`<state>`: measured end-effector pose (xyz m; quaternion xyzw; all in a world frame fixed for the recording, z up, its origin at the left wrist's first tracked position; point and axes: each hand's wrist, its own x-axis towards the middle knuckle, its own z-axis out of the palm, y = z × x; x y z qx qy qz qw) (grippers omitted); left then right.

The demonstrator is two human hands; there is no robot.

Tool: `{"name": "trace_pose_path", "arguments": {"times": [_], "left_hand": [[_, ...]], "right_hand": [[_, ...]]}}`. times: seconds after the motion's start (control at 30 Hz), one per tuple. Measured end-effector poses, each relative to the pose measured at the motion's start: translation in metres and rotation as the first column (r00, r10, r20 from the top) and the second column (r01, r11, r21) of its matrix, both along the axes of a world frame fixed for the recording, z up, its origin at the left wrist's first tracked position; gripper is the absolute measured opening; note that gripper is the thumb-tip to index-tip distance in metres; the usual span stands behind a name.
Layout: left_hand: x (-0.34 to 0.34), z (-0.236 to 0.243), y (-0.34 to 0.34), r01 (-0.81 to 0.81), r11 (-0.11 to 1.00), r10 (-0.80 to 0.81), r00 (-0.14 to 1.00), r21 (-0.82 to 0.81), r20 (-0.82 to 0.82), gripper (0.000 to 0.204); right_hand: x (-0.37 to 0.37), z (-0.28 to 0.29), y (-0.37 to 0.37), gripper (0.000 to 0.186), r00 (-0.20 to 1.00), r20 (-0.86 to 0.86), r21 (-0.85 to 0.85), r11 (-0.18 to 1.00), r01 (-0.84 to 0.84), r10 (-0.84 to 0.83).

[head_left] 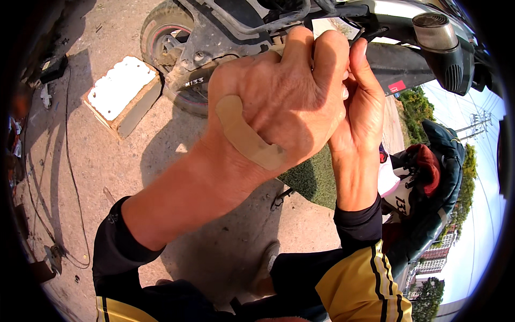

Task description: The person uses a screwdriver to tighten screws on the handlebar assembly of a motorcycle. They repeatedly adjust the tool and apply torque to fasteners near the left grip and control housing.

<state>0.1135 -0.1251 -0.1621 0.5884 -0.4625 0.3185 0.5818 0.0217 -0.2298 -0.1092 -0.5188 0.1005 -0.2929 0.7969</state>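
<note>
My left hand [273, 102] is closed in a curled grip, with a tan adhesive bandage [247, 134] across its back near the wrist. Pressed up against it is my right hand [362, 102], its fingers folded in and its thumb raised. Whatever lies between the two hands is hidden behind the left knuckles. Just beyond them stands a scooter [236, 32] with its dark frame exposed. Its wheel [169, 29] shows at the upper left. A clear-lensed lamp [437, 37] on a black stalk sits to the right of my hands.
A block with a white top [120, 86] rests on the concrete at left, close to the wheel. A thin cable [70, 161] trails along the ground. Green turf-like material [316, 180] lies below my hands. Another two-wheeler with a dark cover [448, 172] stands at right.
</note>
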Motion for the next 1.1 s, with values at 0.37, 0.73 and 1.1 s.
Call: {"name": "trace_pose_path", "arguments": {"times": [0.37, 0.73, 1.1], "left_hand": [[0.006, 0.006, -0.003, 0.026, 0.993, -0.017, 0.997, 0.118, -0.079, 0.032], [0.01, -0.005, -0.012, -0.14, 0.988, 0.149, 0.977, -0.066, 0.151, 0.027], [0.008, 0.011, 0.001, 0.216, 0.954, -0.189, 0.972, 0.207, -0.142, 0.039]], "right_hand": [[-0.002, 0.001, 0.011, 0.035, 0.998, 0.051, 0.001, 0.999, -0.036, 0.036], [-0.005, -0.002, -0.018, 0.035, 0.983, 0.007, 0.006, 0.983, -0.183, 0.183], [-0.009, 0.003, -0.001, 0.03, 0.998, -0.029, -0.057, 0.997, 0.061, -0.063]]}}
